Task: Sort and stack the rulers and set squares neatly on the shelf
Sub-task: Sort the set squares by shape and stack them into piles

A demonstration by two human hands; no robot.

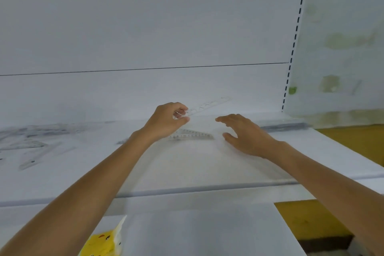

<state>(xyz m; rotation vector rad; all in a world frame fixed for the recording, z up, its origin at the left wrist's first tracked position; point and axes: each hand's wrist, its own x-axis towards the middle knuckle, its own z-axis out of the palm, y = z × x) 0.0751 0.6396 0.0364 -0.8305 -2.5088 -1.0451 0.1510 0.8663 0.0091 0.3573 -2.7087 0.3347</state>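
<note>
On a white shelf (pixel 187 164), the person's left grip (pixel 166 120) is curled, with thumb and fingertips pinching one end of a clear ruler (pixel 209 106). The ruler is raised off the shelf and slants up and to the right towards the back panel; its markings are too faint to read. Just below that grip, a clear set square (pixel 193 134) lies flat on the shelf, its left part hidden under the wrist. The right grip (pixel 247 135) is spread with relaxed fingers and holds nothing. It is low over the shelf just right of the set square, and whether it touches the surface cannot be told. A loose scatter of clear rulers and set squares (pixel 31 145) lies far to the left. A darker stack of rulers (pixel 284 127) lies at the back right, by the slotted upright (pixel 295 37). A yellow packet (pixel 104 241) shows on the lower shelf near the bottom edge.
</note>
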